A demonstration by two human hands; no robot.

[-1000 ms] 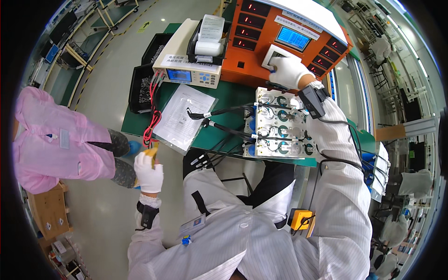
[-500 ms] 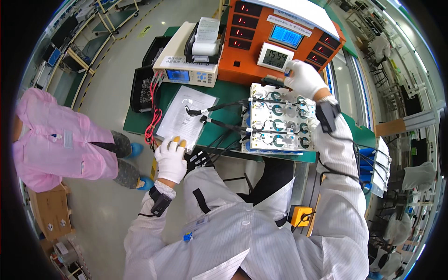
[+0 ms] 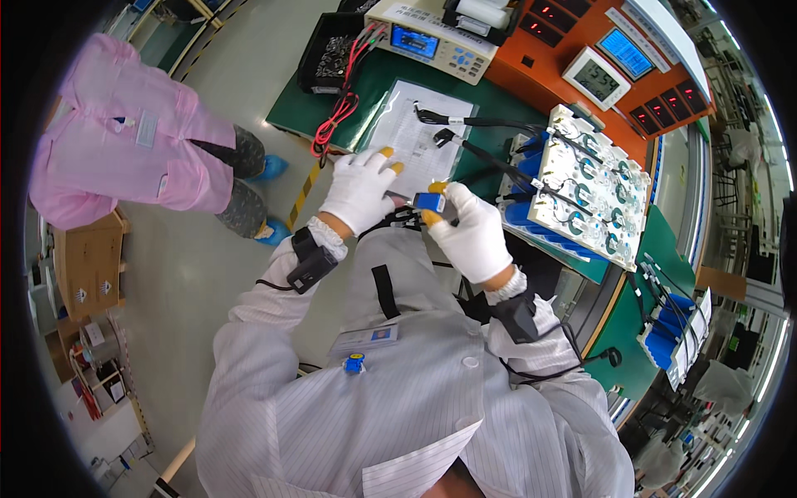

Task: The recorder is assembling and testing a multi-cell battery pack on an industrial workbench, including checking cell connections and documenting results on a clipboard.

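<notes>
The right hand (image 3: 475,236), in a white glove with yellow fingertips, is closed on a small blue block (image 3: 429,202), pinched between thumb and forefinger just off the near edge of the green worktop (image 3: 374,91). The left hand (image 3: 359,189) lies open and flat, fingers spread, on a printed sheet (image 3: 415,129) at that same near edge, and holds nothing; its fingertips are just beside the block. Black leads (image 3: 481,158) with clips run across the sheet toward a white fixture (image 3: 591,187) of round sockets that stands tilted on blue trays at the right end of the worktop. Along the far edge stand a beige meter (image 3: 432,41) with a blue screen and an orange cabinet (image 3: 614,50) with red readouts; red wires (image 3: 340,108) hang over the left edge. Another person in pink (image 3: 133,141) stands on the floor to the left, well apart from both hands. The block is held by its ends only, over the gap between the body and the worktop's edge, so a slack grip would probably let it fall to the floor or into the lap. The smooth gloves may make that more likely. The clip leads lie near the hands, and a sleeve or wrist strap catching one could drag it off the sheet or tug at the fixture.
</notes>
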